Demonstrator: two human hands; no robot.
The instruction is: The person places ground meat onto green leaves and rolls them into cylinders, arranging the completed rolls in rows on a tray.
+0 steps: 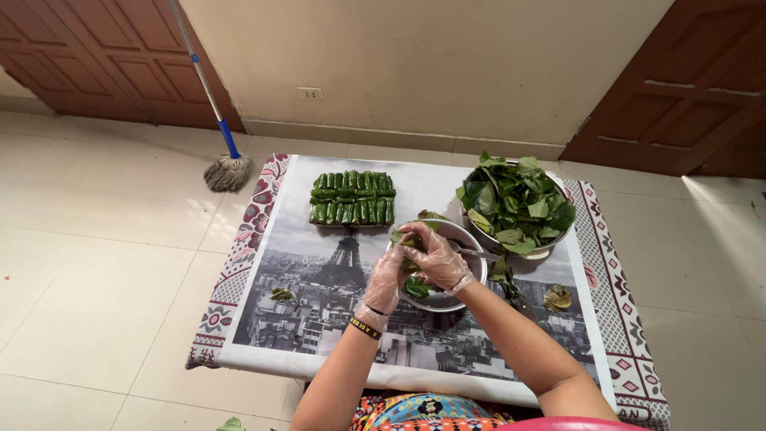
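Green leaf [408,242] being pinched over steel bowl [467,236], mid-counter [319,263]. Left hand [385,279] and right hand [435,257], both gloved, grips closing on it together. Leaf-heaped basin [519,203] sitting just right; tray of rolled leaves [353,198] lying beyond. Mop [227,170] resting on floor, left.
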